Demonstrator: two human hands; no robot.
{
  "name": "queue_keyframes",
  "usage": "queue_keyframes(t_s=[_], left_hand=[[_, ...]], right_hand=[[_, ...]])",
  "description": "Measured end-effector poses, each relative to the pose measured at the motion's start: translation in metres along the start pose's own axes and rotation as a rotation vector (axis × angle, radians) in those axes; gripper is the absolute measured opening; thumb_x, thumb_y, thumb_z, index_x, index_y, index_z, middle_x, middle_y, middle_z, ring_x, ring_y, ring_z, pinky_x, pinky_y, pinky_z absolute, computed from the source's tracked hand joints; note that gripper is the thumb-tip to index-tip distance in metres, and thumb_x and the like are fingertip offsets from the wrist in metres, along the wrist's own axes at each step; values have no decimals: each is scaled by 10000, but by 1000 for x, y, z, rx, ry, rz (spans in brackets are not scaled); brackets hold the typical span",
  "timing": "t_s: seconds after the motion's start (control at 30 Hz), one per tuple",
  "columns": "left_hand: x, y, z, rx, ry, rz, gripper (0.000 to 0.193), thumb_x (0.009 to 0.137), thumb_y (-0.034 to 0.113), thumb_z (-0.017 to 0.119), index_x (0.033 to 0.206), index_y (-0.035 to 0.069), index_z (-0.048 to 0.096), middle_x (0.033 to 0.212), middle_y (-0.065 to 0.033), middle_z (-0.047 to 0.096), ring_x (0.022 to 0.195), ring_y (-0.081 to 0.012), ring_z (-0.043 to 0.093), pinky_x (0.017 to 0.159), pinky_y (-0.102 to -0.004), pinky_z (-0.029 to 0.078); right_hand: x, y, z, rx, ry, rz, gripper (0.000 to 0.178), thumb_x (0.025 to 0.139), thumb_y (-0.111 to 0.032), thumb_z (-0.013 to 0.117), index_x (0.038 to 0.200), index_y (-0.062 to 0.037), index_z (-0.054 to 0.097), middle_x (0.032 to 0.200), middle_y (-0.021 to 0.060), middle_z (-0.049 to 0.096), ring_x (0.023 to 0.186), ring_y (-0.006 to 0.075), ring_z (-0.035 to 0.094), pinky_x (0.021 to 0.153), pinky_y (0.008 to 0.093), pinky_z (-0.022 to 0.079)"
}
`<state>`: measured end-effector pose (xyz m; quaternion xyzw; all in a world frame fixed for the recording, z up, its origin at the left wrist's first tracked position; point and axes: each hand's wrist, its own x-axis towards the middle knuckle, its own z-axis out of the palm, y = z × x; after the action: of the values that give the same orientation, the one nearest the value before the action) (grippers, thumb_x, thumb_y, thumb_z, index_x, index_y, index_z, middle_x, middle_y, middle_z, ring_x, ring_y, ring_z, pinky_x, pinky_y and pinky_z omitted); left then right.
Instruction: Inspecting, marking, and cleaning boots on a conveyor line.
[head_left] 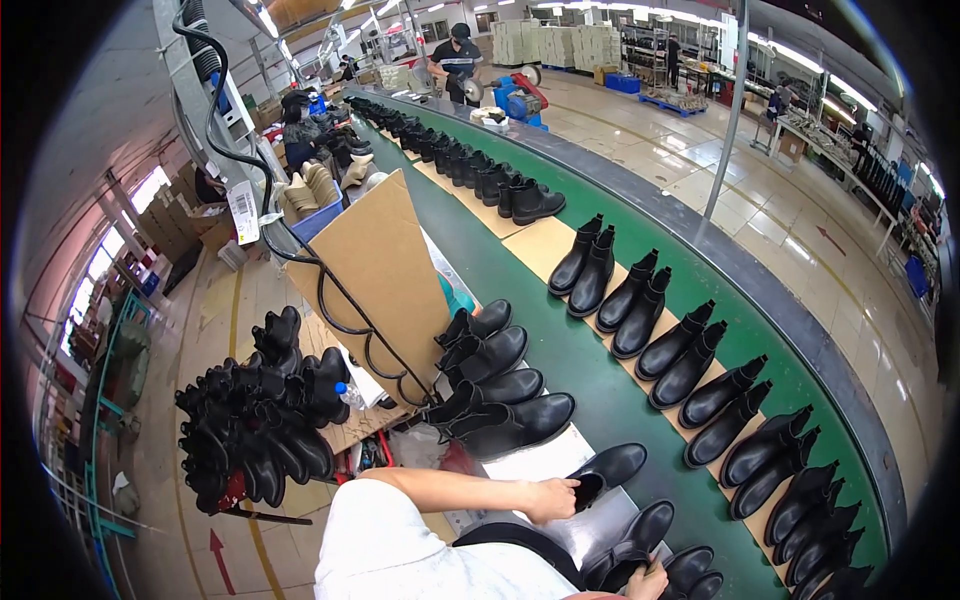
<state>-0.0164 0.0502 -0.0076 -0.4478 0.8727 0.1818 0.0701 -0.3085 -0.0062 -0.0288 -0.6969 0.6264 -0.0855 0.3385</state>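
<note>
A green belt [592, 375] is curving from far left to near right, its grey rim [725, 258] bordering the tiled floor [640, 148]. Boot pairs [592, 268] are lining its right side on tan boards [540, 248], leaving it bare to their left. Near, the left hand [550, 500], mostly closed, is pinching a black boot [614, 464] at its collar; the right hand [648, 582] is curling beside another boot [651, 524], its hold I cannot tell.

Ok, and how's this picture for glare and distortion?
In the head view, the metal edging bows strongly; ceiling lights glare, the windows at left look washed out, the floor tiles shine, and the boots carry small highlights.
</note>
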Motion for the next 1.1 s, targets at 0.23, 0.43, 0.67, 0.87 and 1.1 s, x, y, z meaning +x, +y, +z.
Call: queue_keyframes(t_s=[0.23, 0.43, 0.67, 0.87, 1.1], left_hand=[[25, 77, -72, -624, 570, 64, 887, 616, 277, 722, 1329, 31, 255, 1285, -227, 324, 1199, -414, 315, 999, -441, 297], [56, 96, -56, -670, 991, -72, 325, 624, 83, 661, 919, 15, 545, 837, -112, 524, 792, -279, 517, 660, -356, 421], [31, 65, -54, -1611, 739, -624, 339, 741, 254, 695, 949, -1, 612, 859, -51, 624, 765, -121, 573, 720, -298, 472], [2, 44, -14, -2112, 557, -506, 386, 810, 296, 623, 1087, 44, 530, 980, -61, 596, 878, -147, 588, 769, -290, 492], [11, 61, -15, -2164, 603, -524, 307, 843, 276, 577, 1032, 34, 560, 911, -52, 616, 797, -123, 610, 709, -256, 503]], right_hand=[[17, -54, -49, 757, -32, 113, 182, 728, -55, 553, 627, -30, 404, 450, 4, 401, 289, 98, 375, 256, 252, 241], [4, -52, -54, 1069, -191, -17, 299, 900, -298, 500, 931, -4, 453, 548, 60, 500, 307, 57, 322, 285, 207, 213], [-12, -41, -51, 921, -391, -28, 401, 962, -365, 330, 969, -12, 519, 626, 32, 556, 378, 37, 335, 358, 181, 235], [-27, -68, -33, 486, -604, -328, 225, 934, -194, 404, 921, -6, 528, 663, 70, 537, 639, 167, 540, 614, 290, 429], [-50, -73, -20, 286, -636, -434, 268, 945, -244, 357, 876, -24, 494, 645, 113, 552, 640, 278, 571, 615, 360, 441]])
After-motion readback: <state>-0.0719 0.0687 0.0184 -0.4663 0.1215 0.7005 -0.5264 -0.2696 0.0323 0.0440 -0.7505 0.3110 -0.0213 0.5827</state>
